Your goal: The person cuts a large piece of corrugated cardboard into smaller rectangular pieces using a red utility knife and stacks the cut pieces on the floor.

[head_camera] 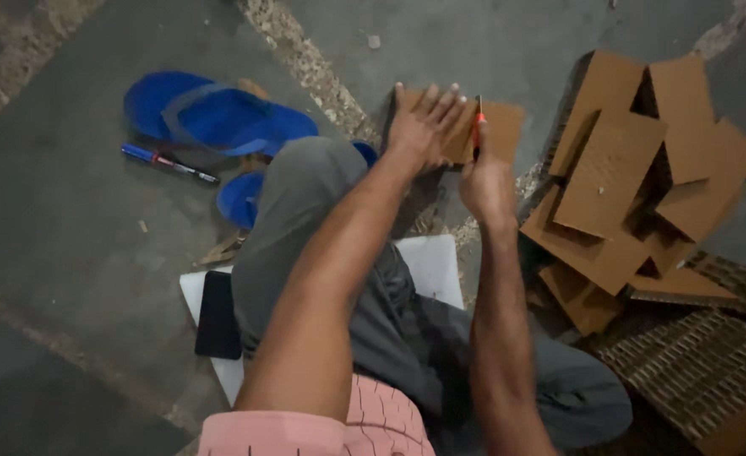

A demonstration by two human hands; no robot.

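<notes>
Head view. Landmark: flat brown cardboard piece [462, 127] lying on the grey concrete floor [69, 228], just beyond the person's raised grey-trousered knee [305, 194].

Edges and room: right of the cardboard piece, close by, a loose heap of cut brown cardboard panels [635, 177], overlapping and tilted; nearer the person from that heap, corrugated cardboard sheets with exposed ribbing [711, 363]. Beyond the cardboard piece, bare floor. Left of it, a rough pebbled seam in the concrete [305, 59] runs diagonally up to its near-left corner. Further left, well apart: a pair of blue rubber sandals [221, 118], with a blue-capped marker pen [168, 163] just beside them. Nearer the person, under the leg, a white board [432, 266] with a black flat phone-like slab [218, 314] on its left part.

Hands: left hand [424, 127] flat, fingers spread, palm pressing the cardboard piece's left half. Right hand [484, 181] closed in a fist round a red-handled cutter [478, 127], held upright, tip at the cardboard piece's middle, just right of the left fingertips. Blade contact cannot be told.
</notes>
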